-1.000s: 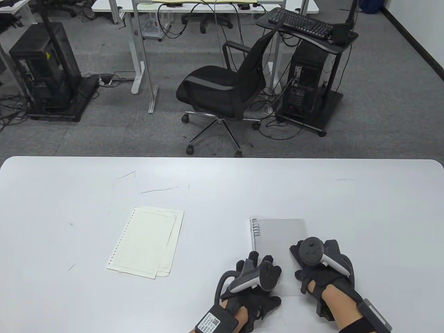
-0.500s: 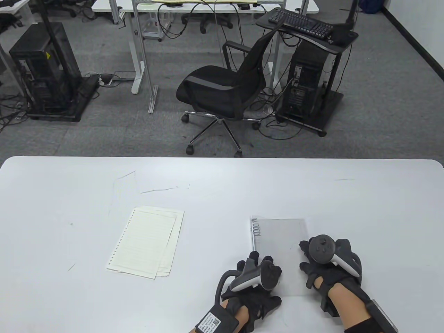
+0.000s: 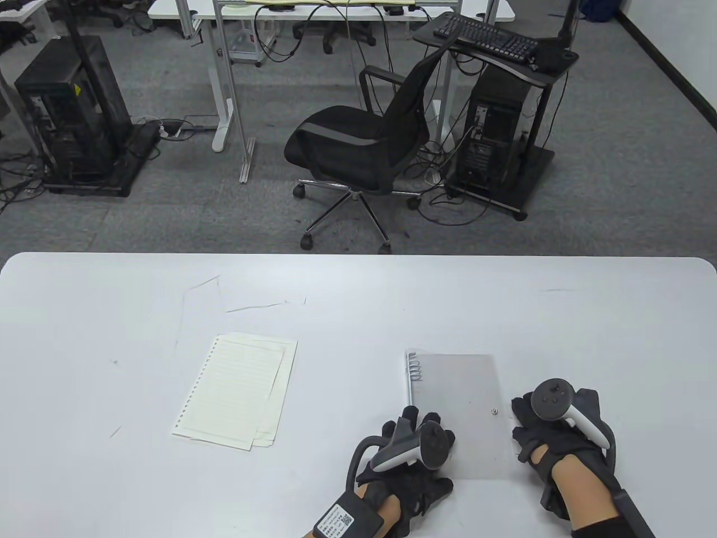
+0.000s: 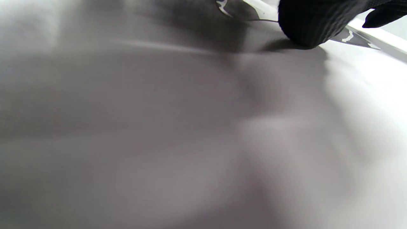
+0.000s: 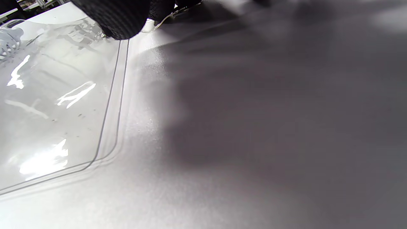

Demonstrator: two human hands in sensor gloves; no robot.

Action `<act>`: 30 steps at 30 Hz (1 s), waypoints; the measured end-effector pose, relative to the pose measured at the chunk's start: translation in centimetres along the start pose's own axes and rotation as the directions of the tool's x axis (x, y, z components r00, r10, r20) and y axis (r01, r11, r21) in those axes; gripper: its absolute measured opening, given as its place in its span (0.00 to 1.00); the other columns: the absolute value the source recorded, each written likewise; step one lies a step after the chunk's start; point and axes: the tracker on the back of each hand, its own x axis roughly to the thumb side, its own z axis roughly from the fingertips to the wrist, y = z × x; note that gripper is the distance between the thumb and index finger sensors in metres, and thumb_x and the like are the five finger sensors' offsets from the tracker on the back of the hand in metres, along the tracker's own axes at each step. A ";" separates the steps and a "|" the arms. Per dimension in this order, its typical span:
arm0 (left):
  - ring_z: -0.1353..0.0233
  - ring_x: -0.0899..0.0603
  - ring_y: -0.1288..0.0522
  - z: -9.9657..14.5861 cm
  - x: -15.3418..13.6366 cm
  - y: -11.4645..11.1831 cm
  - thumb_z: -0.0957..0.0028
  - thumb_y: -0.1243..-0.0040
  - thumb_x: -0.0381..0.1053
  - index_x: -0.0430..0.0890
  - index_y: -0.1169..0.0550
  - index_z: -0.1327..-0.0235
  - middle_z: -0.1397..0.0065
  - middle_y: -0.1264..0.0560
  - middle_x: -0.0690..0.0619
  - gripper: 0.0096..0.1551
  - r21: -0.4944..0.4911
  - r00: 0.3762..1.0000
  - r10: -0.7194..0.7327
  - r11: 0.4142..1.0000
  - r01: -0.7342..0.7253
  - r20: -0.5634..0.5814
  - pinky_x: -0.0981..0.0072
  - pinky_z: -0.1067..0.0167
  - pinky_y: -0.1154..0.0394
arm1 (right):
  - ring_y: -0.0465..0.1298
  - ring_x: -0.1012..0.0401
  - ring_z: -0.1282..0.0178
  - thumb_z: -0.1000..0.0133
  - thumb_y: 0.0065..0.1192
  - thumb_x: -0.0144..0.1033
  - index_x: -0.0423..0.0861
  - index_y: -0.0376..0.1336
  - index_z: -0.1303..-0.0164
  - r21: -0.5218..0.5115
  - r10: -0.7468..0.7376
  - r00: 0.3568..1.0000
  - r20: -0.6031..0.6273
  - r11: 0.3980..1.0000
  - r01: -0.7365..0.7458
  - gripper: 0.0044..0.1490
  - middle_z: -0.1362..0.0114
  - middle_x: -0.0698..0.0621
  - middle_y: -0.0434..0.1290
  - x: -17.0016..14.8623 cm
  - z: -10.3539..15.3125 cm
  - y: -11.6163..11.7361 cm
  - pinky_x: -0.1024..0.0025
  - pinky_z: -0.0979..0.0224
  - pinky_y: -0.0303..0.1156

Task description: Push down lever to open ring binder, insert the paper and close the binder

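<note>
— Table view first: where does the ring binder (image 3: 456, 412) lie?

— Flat on the white table (image 3: 358, 291), right of centre and near the front edge. Its cover is translucent grey and lies closed. A row of rings (image 3: 413, 367) shows along its left edge at the far corner, and a small metal stud (image 3: 494, 412) sits close to its right edge.

— And the left hand (image 3: 411, 448)?

— It lies over the binder's near left part, by the spine, black glove and tracker on top. Several fingertips (image 3: 409, 413) reach onto the cover. The left wrist view shows one gloved fingertip (image 4: 306, 24) pressed down on a surface, but the rest is blur, so I cannot tell whether the fingers are curled or straight.

— The right hand (image 3: 552, 434)?

— Just beside the binder's right edge. In the right wrist view a gloved finger (image 5: 116, 19) touches the clear cover (image 5: 54, 105) at its rim. Whether it pinches that edge or only rests on it, I cannot tell.

— The paper (image 3: 235, 389)?

— A small stack of lined loose-leaf sheets with punched holes down the left side, lying on the table well to the left of the binder, slightly fanned. Neither hand touches it.

— Beyond the table?

— Grey carpet, a black office chair (image 3: 358, 151), a computer tower (image 3: 70, 112) at left, and a cart holding a keyboard (image 3: 490, 36) at right.
</note>
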 end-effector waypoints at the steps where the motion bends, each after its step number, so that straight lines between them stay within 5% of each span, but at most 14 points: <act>1: 0.21 0.42 0.81 0.1 0.0 0.1 0.50 0.48 0.70 0.70 0.57 0.25 0.16 0.73 0.66 0.46 0.012 1.000 0.000 1.000 0.000 -0.001 0.39 0.27 0.68 | 0.37 0.39 0.15 0.41 0.54 0.45 0.54 0.46 0.18 0.003 -0.001 1.000 -0.001 1.000 0.001 0.40 0.11 0.54 0.40 0.0 0.0 0.0 0.28 0.25 0.41; 9: 0.15 0.35 0.63 1.1 0.8 1.1 0.54 0.42 0.68 0.65 0.48 0.24 0.12 0.58 0.54 0.46 0.181 0.997 -0.071 0.981 0.068 0.010 0.38 0.23 0.54 | 0.36 0.39 0.16 0.41 0.54 0.42 0.54 0.45 0.19 0.025 -0.013 1.000 0.013 1.000 0.013 0.40 0.11 0.53 0.39 0.0 0.1 0.0 0.28 0.25 0.41; 13: 0.15 0.31 0.50 1.7 0.9 1.7 0.45 0.45 0.60 0.61 0.48 0.24 0.14 0.49 0.49 0.39 0.265 0.994 -0.093 0.959 0.105 -0.055 0.39 0.24 0.44 | 0.34 0.40 0.16 0.41 0.54 0.40 0.54 0.44 0.19 0.046 -0.026 0.999 0.024 0.999 0.025 0.41 0.11 0.54 0.37 -0.2 0.1 0.1 0.27 0.26 0.39; 17: 0.18 0.33 0.37 2.0 -0.8 2.4 0.48 0.43 0.63 0.58 0.48 0.26 0.19 0.37 0.51 0.42 0.390 0.986 0.157 0.913 -0.121 -0.061 0.42 0.27 0.34 | 0.29 0.39 0.17 0.42 0.57 0.50 0.53 0.40 0.19 0.076 -0.054 0.999 0.003 0.996 0.054 0.47 0.12 0.52 0.32 0.2 0.2 0.7 0.26 0.28 0.32; 21: 0.22 0.33 0.30 3.2 -3.1 3.5 0.48 0.44 0.68 0.55 0.51 0.27 0.25 0.29 0.49 0.46 0.442 0.863 0.505 0.770 -0.461 0.020 0.40 0.30 0.31 | 0.26 0.38 0.19 0.48 0.59 0.58 0.48 0.31 0.20 0.090 0.116 0.992 -0.048 0.990 -0.112 0.60 0.14 0.44 0.24 2.4 0.4 1.9 0.25 0.29 0.28; 23: 0.18 0.29 0.43 4.1 -3.3 3.8 0.48 0.45 0.70 0.56 0.62 0.30 0.17 0.45 0.48 0.52 0.435 0.831 0.554 0.736 -0.519 0.054 0.35 0.27 0.42 | 0.26 0.38 0.18 0.47 0.56 0.59 0.46 0.31 0.20 0.091 0.162 0.986 -0.042 0.983 -0.158 0.60 0.14 0.42 0.24 2.9 0.4 1.9 0.25 0.29 0.28; 26: 0.19 0.28 0.72 6.0 -2.9 5.0 0.44 0.49 0.67 0.60 0.75 0.37 0.23 0.79 0.49 0.55 0.555 0.928 0.370 0.763 -0.330 0.043 0.31 0.27 0.62 | 0.25 0.38 0.19 0.47 0.55 0.58 0.46 0.29 0.21 0.115 0.157 0.987 -0.040 0.982 -0.151 0.59 0.14 0.41 0.22 2.8 0.4 2.0 0.25 0.29 0.27; 30: 0.28 0.38 0.90 8.0 -1.3 6.3 0.40 0.43 0.55 0.77 0.74 0.42 0.34 0.90 0.63 0.55 0.614 0.993 -0.012 0.785 0.081 -0.116 0.32 0.31 0.76 | 0.24 0.38 0.19 0.47 0.54 0.58 0.48 0.27 0.22 0.132 0.111 0.993 -0.036 0.986 -0.106 0.60 0.16 0.43 0.20 2.4 0.3 2.1 0.26 0.29 0.26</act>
